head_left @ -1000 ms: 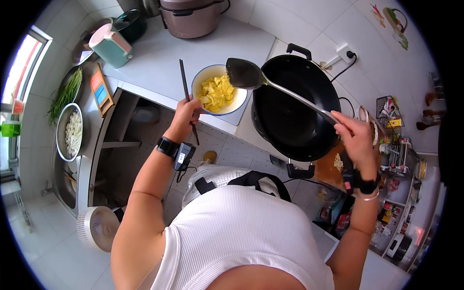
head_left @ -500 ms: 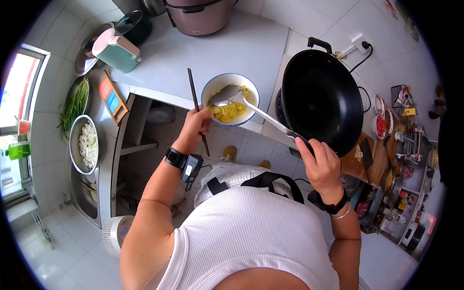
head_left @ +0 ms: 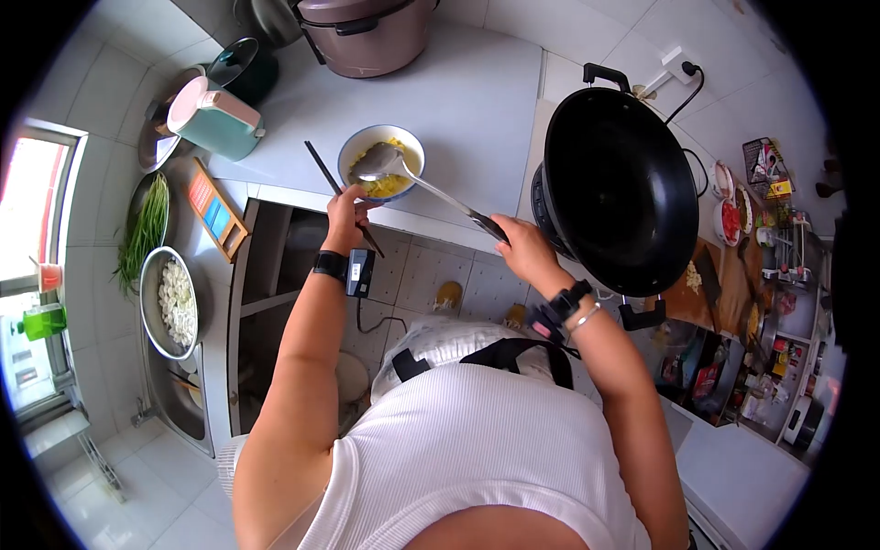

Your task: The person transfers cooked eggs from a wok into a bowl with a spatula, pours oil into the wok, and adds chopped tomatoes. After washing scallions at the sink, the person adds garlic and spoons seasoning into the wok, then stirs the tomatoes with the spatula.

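A white bowl with a blue rim point(head_left: 419, 147) is over the counter's front edge, with yellow scrambled egg point(head_left: 389, 187) inside. My left hand point(head_left: 346, 218) is closed around dark chopsticks point(head_left: 321, 167), its fingers at the bowl's near side; whether it also bears the bowl's weight I cannot tell. In my right hand point(head_left: 530, 252) is the black handle of a metal ladle point(head_left: 440, 194), which slants left so its head rests in the bowl on the egg. To the right of that hand sits a black wok point(head_left: 623, 192), with nothing in it.
A rice cooker point(head_left: 367, 41) and a teal kettle point(head_left: 220, 124) stand at the back. On the left are green stalks point(head_left: 147, 229), a steel bowl of white pieces point(head_left: 174, 302) and a sink point(head_left: 179, 408). A cutting board point(head_left: 683, 298) with a knife lies on the right.
The bowl, chopsticks and my left hand have shifted left and away from me. My right hand has moved left with the ladle, away from the wok. The view has shifted slightly.
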A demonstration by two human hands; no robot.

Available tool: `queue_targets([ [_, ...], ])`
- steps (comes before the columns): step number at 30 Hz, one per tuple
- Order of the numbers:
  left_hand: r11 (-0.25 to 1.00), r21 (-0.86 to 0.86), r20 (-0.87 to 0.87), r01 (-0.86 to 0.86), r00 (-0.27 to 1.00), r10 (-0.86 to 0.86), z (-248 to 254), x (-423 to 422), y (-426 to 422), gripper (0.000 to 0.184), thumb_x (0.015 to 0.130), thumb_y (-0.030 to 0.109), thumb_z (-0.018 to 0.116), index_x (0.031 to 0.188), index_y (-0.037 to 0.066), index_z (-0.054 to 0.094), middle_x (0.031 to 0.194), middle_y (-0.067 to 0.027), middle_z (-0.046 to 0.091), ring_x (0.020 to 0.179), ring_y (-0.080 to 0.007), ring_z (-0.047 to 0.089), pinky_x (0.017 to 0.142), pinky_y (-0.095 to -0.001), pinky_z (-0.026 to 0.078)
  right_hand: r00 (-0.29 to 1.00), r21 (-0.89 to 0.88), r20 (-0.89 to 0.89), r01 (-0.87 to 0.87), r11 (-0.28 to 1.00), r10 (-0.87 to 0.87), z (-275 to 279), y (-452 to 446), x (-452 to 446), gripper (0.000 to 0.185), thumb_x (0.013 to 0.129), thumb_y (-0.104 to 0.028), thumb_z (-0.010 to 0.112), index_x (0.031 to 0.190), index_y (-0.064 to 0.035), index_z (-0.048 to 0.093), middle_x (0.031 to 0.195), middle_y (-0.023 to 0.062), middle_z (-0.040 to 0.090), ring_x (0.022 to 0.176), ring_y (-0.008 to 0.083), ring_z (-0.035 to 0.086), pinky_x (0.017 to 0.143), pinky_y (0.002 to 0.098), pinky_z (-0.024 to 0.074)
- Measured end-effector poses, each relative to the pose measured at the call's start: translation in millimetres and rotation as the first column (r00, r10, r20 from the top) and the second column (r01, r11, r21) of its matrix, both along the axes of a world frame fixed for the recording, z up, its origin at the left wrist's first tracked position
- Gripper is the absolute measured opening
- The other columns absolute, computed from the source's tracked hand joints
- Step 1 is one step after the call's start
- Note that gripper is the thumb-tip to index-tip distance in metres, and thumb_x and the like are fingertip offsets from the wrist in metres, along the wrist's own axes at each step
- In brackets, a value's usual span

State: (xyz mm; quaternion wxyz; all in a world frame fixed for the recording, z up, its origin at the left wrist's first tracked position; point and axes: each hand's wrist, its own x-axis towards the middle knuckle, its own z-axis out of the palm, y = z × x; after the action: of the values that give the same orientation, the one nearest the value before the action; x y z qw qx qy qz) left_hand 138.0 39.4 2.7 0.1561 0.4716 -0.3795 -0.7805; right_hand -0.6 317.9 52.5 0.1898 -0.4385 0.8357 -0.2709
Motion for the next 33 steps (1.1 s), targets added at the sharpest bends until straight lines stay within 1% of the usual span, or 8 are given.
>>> queue_targets([
  [6, 0.998, 0.048, -0.076, -0.051, 0.996, 0.054, -26.1, -19.7, -43.6, 0.026, 0.071, 0.009, 0.053, 0.094, 0.007, 0.041, 0.068, -0.0149, 0.057, 0.050, -0.0133, 0.056, 0.037, -0.0214, 0.024, 0.997, 0.115, -0.054, 0.064, 0.991, -0.058, -28.2, -27.5, -20.8, 0.023, 0.073, -0.003, 0.061, 0.094, -0.0036, 0.051, 0.088, 0.0153, 0.057, 0.086, 0.0346, 0.055, 0.072, 0.0424, 0.0449],
  [14, 0.930, 0.355, -0.241, 0.096, 0.971, -0.008, -33.9, -14.5, -61.0, 0.031, 0.080, 0.022, 0.056, 0.104, 0.013, 0.038, 0.092, -0.0204, 0.059, 0.041, -0.0072, 0.029, 0.041, -0.0219, 0.028, 0.930, -0.018, -0.356, 0.086, 0.996, -0.087, -74.6, -48.8, -31.7, 0.022, 0.068, -0.002, 0.064, 0.086, -0.0066, 0.052, 0.085, 0.0108, 0.055, 0.085, 0.0299, 0.053, 0.072, 0.0394, 0.0448],
  [17, 0.983, 0.180, -0.115, -0.041, 0.991, 0.063, -14.4, -0.6, -47.7, 0.039, 0.080, 0.032, 0.061, 0.108, 0.018, 0.037, 0.095, -0.0194, 0.059, 0.042, -0.0067, 0.030, 0.042, -0.0214, 0.029, 0.933, -0.014, -0.350, 0.085, 0.996, -0.085, -76.2, -50.8, -31.0, 0.026, 0.068, -0.003, 0.064, 0.091, -0.0065, 0.053, 0.087, 0.0101, 0.054, 0.087, 0.0291, 0.053, 0.074, 0.0394, 0.0440],
  [23, 0.967, -0.256, 0.119, 0.004, 0.992, 0.028, 2.7, 40.9, -12.7, 0.044, 0.076, 0.007, 0.056, 0.117, -0.003, 0.042, 0.079, -0.0116, 0.060, 0.048, -0.0081, 0.043, 0.044, -0.0220, 0.036, 0.908, -0.128, -0.410, 0.034, 0.991, -0.084, -61.0, -33.4, -17.8, 0.037, 0.073, -0.002, 0.058, 0.109, -0.0054, 0.051, 0.108, 0.0099, 0.050, 0.103, 0.0283, 0.047, 0.086, 0.0382, 0.0388],
  [27, 0.834, -0.518, 0.250, 0.189, 0.966, -0.063, -16.8, 45.9, -21.1, 0.034, 0.078, 0.003, 0.049, 0.111, -0.003, 0.049, 0.077, -0.0135, 0.058, 0.054, -0.0170, 0.051, 0.049, -0.0286, 0.042, 0.958, -0.238, -0.284, -0.106, 0.965, 0.035, -49.8, -5.1, -1.9, 0.027, 0.076, 0.000, 0.052, 0.102, -0.0042, 0.055, 0.109, 0.0113, 0.052, 0.102, 0.0293, 0.050, 0.084, 0.0371, 0.0421],
  [29, 0.087, -0.905, 0.425, 0.417, 0.890, 0.163, -27.1, 27.0, -45.4, 0.035, 0.079, 0.001, 0.044, 0.114, -0.002, 0.049, 0.083, -0.0206, 0.056, 0.071, -0.0312, 0.055, 0.063, -0.0376, 0.045, 0.971, -0.260, -0.209, -0.169, 0.951, 0.115, -49.1, 17.9, 3.0, 0.023, 0.076, 0.000, 0.052, 0.098, -0.0038, 0.057, 0.106, 0.0119, 0.054, 0.098, 0.0295, 0.053, 0.081, 0.0368, 0.0441],
  [31, 0.046, -0.872, 0.488, 0.487, 0.860, 0.152, -10.5, 1.2, -67.1, 0.038, 0.080, 0.001, 0.041, 0.118, 0.000, 0.047, 0.090, -0.0253, 0.053, 0.086, -0.0402, 0.051, 0.078, -0.0422, 0.042, 0.982, -0.180, -0.134, -0.153, 0.972, 0.130, -40.7, 42.4, 9.7, 0.016, 0.076, -0.001, 0.053, 0.091, -0.0030, 0.059, 0.101, 0.0128, 0.056, 0.091, 0.0302, 0.056, 0.077, 0.0362, 0.0466],
  [33, -0.009, -0.784, 0.606, 0.621, 0.768, 0.208, -11.8, -28.4, -91.9, 0.041, 0.076, 0.000, 0.045, 0.117, 0.001, 0.048, 0.092, -0.0229, 0.054, 0.088, -0.0364, 0.052, 0.080, -0.0398, 0.041, 0.991, -0.138, -0.092, -0.109, 0.984, 0.097, -49.5, 72.7, 16.7, 0.016, 0.075, -0.001, 0.054, 0.091, -0.0029, 0.059, 0.101, 0.0127, 0.056, 0.091, 0.0303, 0.056, 0.077, 0.0361, 0.0464],
])
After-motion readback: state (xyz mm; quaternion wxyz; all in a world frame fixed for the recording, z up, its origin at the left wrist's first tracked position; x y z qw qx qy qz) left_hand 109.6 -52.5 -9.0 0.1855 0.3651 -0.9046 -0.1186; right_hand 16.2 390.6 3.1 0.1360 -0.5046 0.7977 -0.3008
